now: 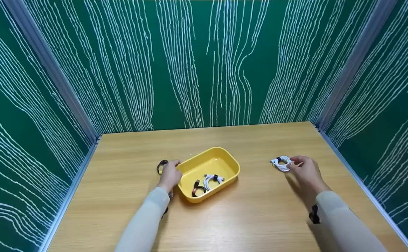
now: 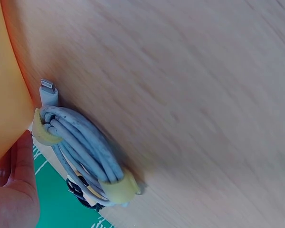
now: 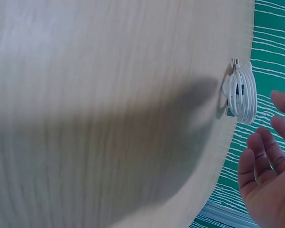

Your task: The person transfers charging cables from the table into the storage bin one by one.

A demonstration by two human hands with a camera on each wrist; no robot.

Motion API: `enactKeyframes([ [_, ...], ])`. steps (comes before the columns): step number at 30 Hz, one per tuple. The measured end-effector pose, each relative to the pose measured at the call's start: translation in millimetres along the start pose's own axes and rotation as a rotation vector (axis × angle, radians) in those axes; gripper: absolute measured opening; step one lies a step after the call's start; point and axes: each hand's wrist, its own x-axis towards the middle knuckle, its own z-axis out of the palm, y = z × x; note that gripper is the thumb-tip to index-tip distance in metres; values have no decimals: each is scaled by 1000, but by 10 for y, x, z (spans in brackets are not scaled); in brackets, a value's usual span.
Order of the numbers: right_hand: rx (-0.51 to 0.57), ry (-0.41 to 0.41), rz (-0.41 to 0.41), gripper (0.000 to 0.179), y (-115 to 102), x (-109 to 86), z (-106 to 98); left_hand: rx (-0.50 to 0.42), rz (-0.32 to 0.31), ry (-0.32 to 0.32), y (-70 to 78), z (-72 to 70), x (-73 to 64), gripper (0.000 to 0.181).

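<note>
A yellow plastic bin (image 1: 237,164) stands on the table, and my left hand (image 1: 170,176) grips its left end at the rim. Inside lie a white coiled cable (image 1: 209,180) and a small black cable (image 1: 199,189). Close under the left wrist, beside the bin, is a grey-white coiled charging cable (image 2: 83,142) with yellow ties and its plug showing. A black cable (image 1: 161,163) lies just past the left hand. My right hand (image 3: 270,175) has its fingers loosely bent and spread, right at another white coiled cable (image 3: 242,92) with a dark tie.
The wooden table (image 1: 256,217) runs back to a green wall (image 1: 204,70) with white wavy lines. Similar green panels rise at both sides, with grey metal posts (image 1: 356,66) at the corners and rails along the table's side edges.
</note>
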Motion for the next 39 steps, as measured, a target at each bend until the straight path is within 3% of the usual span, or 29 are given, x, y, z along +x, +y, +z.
enactKeyframes([
  [5, 33, -25, 50, 49, -3, 11, 2, 6, -17, 1, 2, -5, 11, 39],
  [17, 49, -49, 79, 58, 44, 22, 24, -8, -32, -9, -11, 7, 29, 38],
  [25, -40, 16, 13, 61, 59, 56, 77, 12, 2, 35, -24, 15, 23, 43],
  [39, 19, -28, 115, 71, 55, 150, 126, -31, -55, 2, -17, 20, 34, 41],
])
